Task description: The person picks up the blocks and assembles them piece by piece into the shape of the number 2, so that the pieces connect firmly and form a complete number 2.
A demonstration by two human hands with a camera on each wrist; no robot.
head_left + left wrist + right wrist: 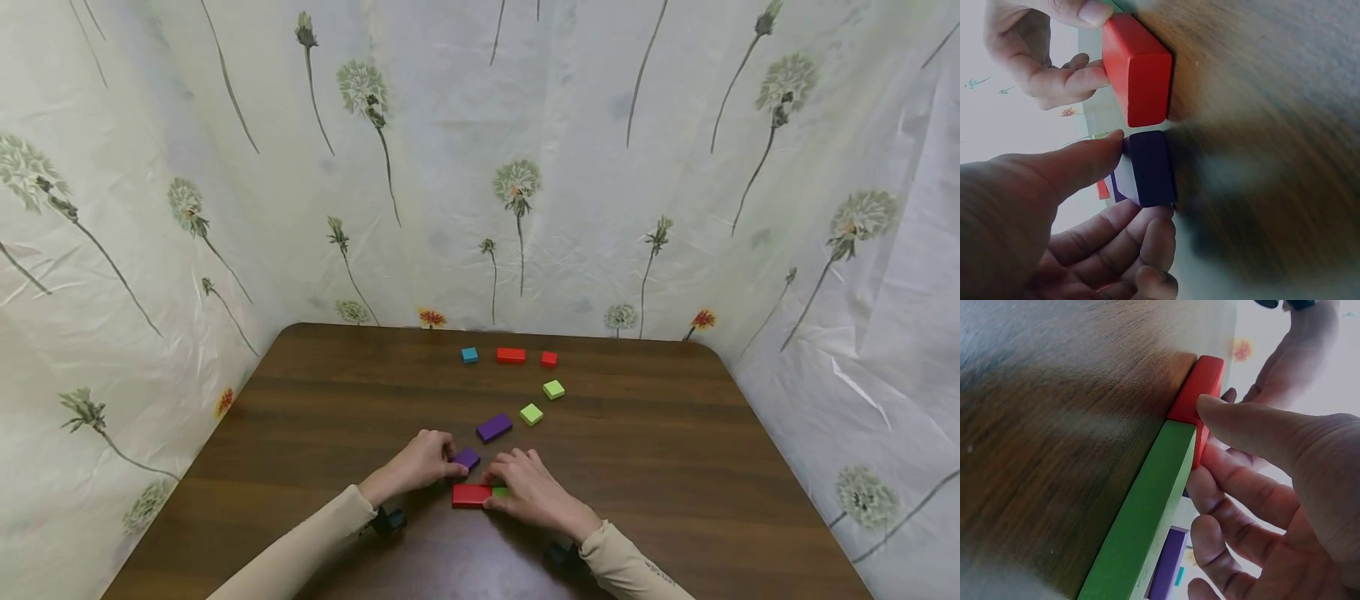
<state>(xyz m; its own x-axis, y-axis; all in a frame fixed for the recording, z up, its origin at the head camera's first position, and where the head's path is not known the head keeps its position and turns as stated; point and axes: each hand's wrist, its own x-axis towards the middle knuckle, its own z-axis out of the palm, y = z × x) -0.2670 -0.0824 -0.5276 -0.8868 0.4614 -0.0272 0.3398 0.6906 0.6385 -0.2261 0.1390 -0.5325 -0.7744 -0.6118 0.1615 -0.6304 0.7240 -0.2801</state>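
Note:
My left hand (420,462) pinches a purple block (468,459) between thumb and fingers. The left wrist view shows that purple block (1152,169) low over or on the wood, just beside a red block. With thumb and fingertips, my right hand (536,490) holds the red block (468,497) on the table. A green block (500,492) lies end to end with the red one, touching it, mostly covered by my right hand in the head view. Seen from the right wrist, the green block (1141,512) is long and runs toward the camera.
Beyond my hands lie another purple block (494,427) and two lime-green blocks, one nearer (532,414) and one farther (553,389). Toward the table's (360,392) far edge sit a blue block (469,355), a longer red block (511,356) and a small red block (550,358). Flowered curtain (442,167) surrounds the table.

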